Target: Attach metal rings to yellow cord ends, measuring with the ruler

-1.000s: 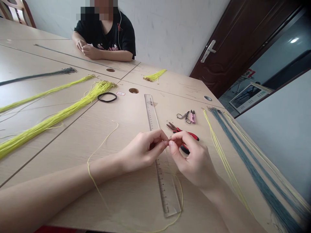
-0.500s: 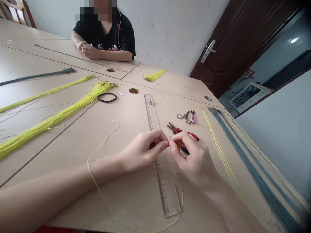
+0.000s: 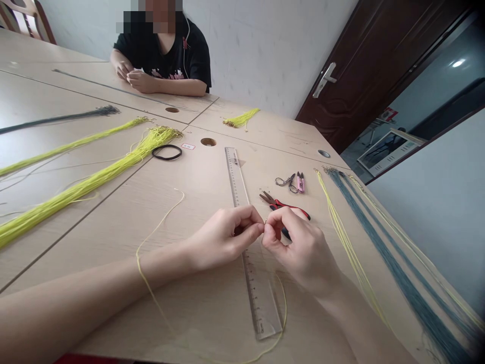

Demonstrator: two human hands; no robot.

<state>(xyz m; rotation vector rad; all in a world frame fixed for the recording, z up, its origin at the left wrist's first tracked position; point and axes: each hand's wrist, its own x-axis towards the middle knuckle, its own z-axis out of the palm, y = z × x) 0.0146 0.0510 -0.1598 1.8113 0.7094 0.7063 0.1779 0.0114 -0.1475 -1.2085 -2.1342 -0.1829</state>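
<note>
Yellow string (image 3: pixel 285 303) loops over the surface (image 3: pixel 208 313) up to where your right hand (image 3: pixel 303 245) has just curled in more and, like your left hand (image 3: pixel 222 240), has its fingers (image 3: pixel 273 242) pinched tight, seemingly on the string's hidden end, so the fiddly work looks unfinished.

Left forearm (image 3: pixel 113 288) slants in from eight o'clock, left hand (image 3: pixel 223 240) pointing nearly to three; right forearm (image 3: pixel 359 323) rises from five, right hand (image 3: pixel 299 247) pointing to ten, both pinching, fingertips (image 3: pixel 259 228) almost meeting
</note>
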